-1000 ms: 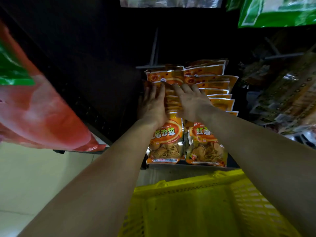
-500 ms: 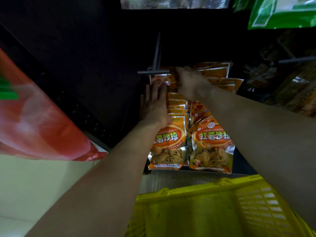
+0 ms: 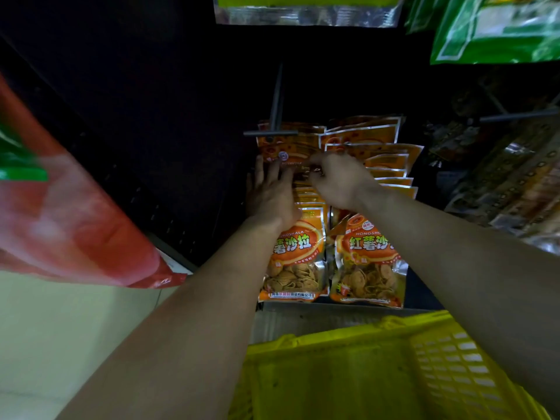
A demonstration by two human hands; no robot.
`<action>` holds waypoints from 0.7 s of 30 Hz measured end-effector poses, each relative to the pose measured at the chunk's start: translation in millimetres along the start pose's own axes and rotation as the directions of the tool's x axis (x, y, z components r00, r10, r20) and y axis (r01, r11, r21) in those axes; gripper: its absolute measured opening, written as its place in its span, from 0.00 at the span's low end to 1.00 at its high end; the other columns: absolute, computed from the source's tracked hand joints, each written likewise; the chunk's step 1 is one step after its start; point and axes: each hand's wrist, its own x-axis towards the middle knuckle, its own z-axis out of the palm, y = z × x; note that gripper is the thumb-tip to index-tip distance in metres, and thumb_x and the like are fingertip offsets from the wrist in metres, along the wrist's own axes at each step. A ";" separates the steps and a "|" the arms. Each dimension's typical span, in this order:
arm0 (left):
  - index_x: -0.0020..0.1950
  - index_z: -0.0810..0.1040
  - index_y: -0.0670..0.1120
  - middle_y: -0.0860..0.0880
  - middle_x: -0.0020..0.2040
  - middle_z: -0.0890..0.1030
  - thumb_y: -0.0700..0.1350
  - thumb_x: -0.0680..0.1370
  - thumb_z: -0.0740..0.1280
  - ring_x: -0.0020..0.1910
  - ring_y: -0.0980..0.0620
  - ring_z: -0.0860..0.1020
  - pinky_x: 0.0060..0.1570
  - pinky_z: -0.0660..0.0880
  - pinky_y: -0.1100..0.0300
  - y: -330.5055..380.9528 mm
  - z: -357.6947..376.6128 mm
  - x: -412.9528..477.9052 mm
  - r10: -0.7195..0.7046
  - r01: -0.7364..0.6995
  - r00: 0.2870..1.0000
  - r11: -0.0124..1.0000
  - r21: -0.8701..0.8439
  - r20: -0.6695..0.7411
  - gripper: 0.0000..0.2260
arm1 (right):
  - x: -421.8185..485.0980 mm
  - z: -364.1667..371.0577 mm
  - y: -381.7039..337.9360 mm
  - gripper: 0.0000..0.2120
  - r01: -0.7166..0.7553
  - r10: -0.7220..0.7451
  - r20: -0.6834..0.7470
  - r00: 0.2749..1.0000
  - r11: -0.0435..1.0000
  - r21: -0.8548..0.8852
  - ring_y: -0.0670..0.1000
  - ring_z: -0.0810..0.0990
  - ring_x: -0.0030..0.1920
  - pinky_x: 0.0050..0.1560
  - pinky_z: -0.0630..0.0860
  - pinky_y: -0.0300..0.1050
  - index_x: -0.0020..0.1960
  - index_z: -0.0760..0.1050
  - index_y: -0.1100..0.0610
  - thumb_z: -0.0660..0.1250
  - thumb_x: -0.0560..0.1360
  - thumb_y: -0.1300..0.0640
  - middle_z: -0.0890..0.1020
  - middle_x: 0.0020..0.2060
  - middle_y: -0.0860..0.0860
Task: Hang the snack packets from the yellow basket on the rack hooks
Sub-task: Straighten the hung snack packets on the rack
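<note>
Two rows of orange snack packets hang on the dark rack: a left row (image 3: 295, 253) and a right row (image 3: 368, 259). A grey rack hook (image 3: 275, 116) sticks out above the left row. My left hand (image 3: 269, 192) lies flat, fingers spread, against the left row's upper packets. My right hand (image 3: 336, 180) reaches across and pinches the top edge of an orange packet (image 3: 291, 147) just under the hook's crossbar. The yellow basket (image 3: 363, 374) sits below my arms; no packets show inside it.
A large red and green bag (image 3: 69, 225) hangs at the left. Green bags (image 3: 497, 28) hang at the upper right and a silver-edged bag (image 3: 306, 13) at the top. Dim brownish packets (image 3: 515, 183) fill the right, under another hook (image 3: 518, 115). Pale floor lies lower left.
My right hand has come down from the hook's end to the packet top beside my left hand. My left hand stayed pressed on the left row.
</note>
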 end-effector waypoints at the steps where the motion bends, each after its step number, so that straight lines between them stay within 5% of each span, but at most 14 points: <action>1: 0.80 0.54 0.54 0.51 0.82 0.49 0.52 0.71 0.76 0.80 0.43 0.38 0.78 0.44 0.41 0.2 0.3 -1.4 -0.004 0.004 1.000 1.000 -0.006 -0.005 0.44 | -7.1 0.6 1.2 0.21 -0.001 -0.001 -0.030 1.000 0.999 -0.041 0.59 0.74 0.64 0.63 0.73 0.56 0.70 0.71 0.49 0.59 0.78 0.50 0.78 0.63 0.56; 8: 0.79 0.55 0.58 0.54 0.81 0.52 0.48 0.72 0.77 0.80 0.44 0.46 0.77 0.50 0.41 2.4 3.1 1.3 0.035 -0.033 0.999 0.996 -0.084 0.020 0.43 | -68.1 -1.3 34.2 0.33 -0.140 0.115 -0.158 0.981 0.977 -0.159 0.60 0.64 0.71 0.70 0.63 0.59 0.78 0.57 0.51 0.59 0.76 0.44 0.68 0.72 0.54; 12: 0.81 0.47 0.57 0.53 0.82 0.44 0.50 0.72 0.77 0.80 0.45 0.38 0.78 0.43 0.41 6.2 3.7 -2.2 0.005 -0.005 1.000 1.000 -0.026 0.016 0.48 | -87.3 2.7 47.7 0.35 -0.142 0.122 -0.111 0.986 0.970 -0.198 0.58 0.59 0.75 0.73 0.57 0.60 0.79 0.53 0.50 0.55 0.78 0.37 0.62 0.76 0.52; 16: 0.80 0.37 0.56 0.52 0.82 0.38 0.52 0.72 0.76 0.79 0.45 0.35 0.75 0.37 0.44 10.5 -4.1 -25.6 0.047 -0.049 0.998 0.998 -0.031 -0.051 0.53 | -102.0 7.3 49.1 0.39 -0.147 0.125 -0.107 0.986 0.963 -0.228 0.58 0.56 0.75 0.73 0.57 0.59 0.79 0.48 0.49 0.53 0.74 0.33 0.58 0.77 0.52; 21: 0.81 0.41 0.55 0.52 0.82 0.45 0.54 0.73 0.75 0.81 0.45 0.44 0.74 0.43 0.50 9.0 -11.3 -77.4 0.108 -0.114 0.990 0.992 -0.055 -0.093 0.50 | -138.5 11.5 62.9 0.44 -0.259 0.230 -0.149 0.962 0.940 -0.222 0.62 0.57 0.73 0.70 0.63 0.61 0.78 0.48 0.53 0.64 0.72 0.36 0.57 0.75 0.57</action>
